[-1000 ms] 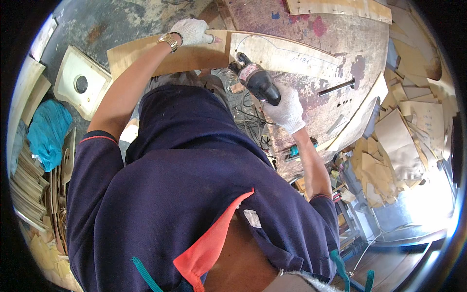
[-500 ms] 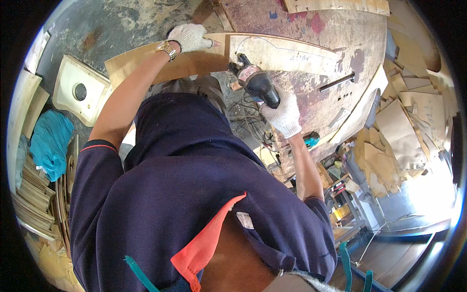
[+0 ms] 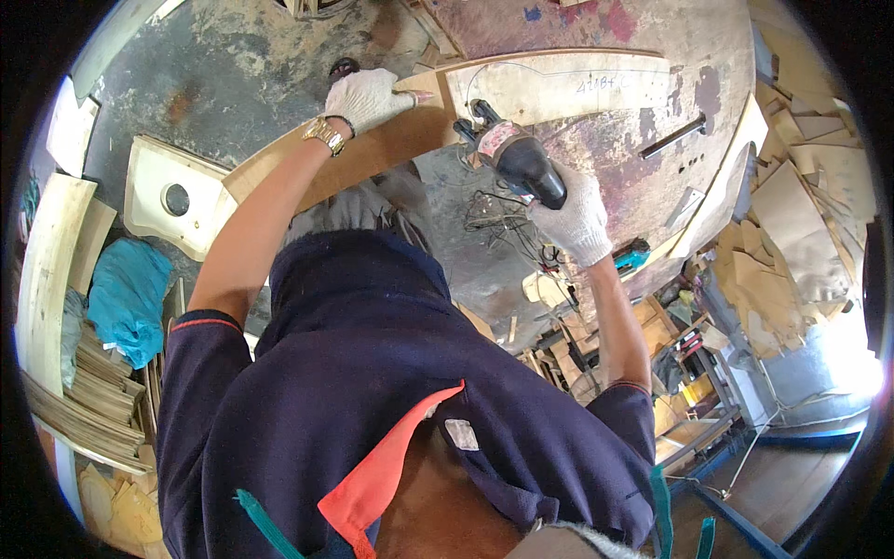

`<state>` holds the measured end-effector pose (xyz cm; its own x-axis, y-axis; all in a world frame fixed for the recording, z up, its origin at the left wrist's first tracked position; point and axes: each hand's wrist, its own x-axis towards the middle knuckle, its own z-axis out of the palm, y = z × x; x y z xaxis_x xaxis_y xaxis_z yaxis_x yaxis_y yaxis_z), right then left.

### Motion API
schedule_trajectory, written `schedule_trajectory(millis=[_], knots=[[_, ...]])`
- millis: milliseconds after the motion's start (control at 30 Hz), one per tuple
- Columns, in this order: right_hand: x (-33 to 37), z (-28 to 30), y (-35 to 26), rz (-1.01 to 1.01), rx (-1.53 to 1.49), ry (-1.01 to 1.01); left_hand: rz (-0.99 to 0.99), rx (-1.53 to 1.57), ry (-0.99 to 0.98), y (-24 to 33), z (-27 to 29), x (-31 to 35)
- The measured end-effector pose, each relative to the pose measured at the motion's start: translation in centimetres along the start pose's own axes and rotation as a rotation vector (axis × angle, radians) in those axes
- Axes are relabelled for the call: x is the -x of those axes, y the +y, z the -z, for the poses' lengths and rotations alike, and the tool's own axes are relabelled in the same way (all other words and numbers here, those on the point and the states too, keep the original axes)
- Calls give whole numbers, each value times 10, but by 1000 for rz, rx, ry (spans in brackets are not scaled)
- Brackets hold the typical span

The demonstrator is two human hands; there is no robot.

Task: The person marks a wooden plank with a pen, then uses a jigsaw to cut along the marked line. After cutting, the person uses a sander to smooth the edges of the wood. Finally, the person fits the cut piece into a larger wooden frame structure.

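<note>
A long curved plywood panel (image 3: 391, 142) reaches from beside my left arm to the worktable. Along its right part lies a paler wood piece (image 3: 559, 86) with a drawn curve and handwriting. My left hand (image 3: 366, 100), in a white glove with a bare fingertip showing, is closed over the panel's far edge. A dark round object (image 3: 344, 68) shows just beyond it; I cannot tell whether the hand touches it. My right hand (image 3: 575, 214), also gloved, grips a black power tool (image 3: 531, 170) with a forked front, at the near edge of the pale piece.
The paint-stained worktable (image 3: 615, 168) has a dark slot. A teal tool (image 3: 633, 256) and tangled cables (image 3: 507, 219) are near my right forearm. Left stand a panel with a round hole (image 3: 154, 191), a blue bag (image 3: 130, 298) and stacked boards (image 3: 102, 382). Offcuts (image 3: 792, 214) pile up right.
The whole view has shifted, so the scene sits further right in the picture. Both hands keep their holds on the panel and the power tool. More of the dark round object shows.
</note>
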<state>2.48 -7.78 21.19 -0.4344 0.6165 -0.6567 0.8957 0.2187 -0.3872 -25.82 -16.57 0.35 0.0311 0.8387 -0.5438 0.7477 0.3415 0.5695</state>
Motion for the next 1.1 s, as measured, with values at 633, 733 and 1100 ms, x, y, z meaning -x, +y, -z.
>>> schedule_trajectory(millis=[633, 733, 1100], knots=[[2, -4, -7, -6, 38, 25, 45, 57, 209, 6, -44, 30], [3, -5, -10, -40, 12, 19, 38, 67, 195, 7, -44, 32], [4, -11, -20, -108, -43, 59, 192, 172, 13, 15, -42, 33]])
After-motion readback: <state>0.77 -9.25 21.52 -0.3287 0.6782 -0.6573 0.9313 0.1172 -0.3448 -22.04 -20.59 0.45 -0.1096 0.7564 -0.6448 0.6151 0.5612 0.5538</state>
